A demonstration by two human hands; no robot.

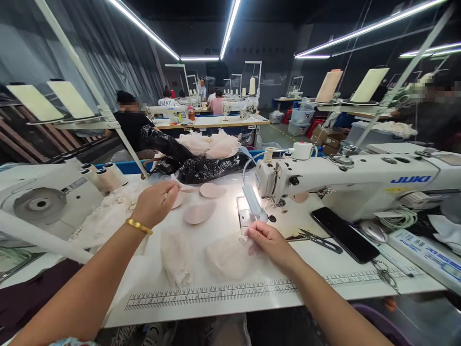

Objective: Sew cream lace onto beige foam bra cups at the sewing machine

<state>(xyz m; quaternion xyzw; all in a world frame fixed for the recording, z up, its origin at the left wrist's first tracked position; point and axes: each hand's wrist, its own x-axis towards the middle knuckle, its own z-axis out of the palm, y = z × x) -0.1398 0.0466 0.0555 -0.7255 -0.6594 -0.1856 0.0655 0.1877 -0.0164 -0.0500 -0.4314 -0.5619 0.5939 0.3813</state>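
Left hand [155, 203] is pinching a thin beige piece [189, 190] at nine o'clock from the sewing-machine head [265, 179]. Right hand [269, 244] is pinching sheer cloth [227, 257] by its edge, the cloth lying toward seven o'clock.

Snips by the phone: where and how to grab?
Probably best by the dark handle end of the snips, pinched across with the right hand, coming from the table's near side. They lie flat, tips pointing left, with the phone along their far side.
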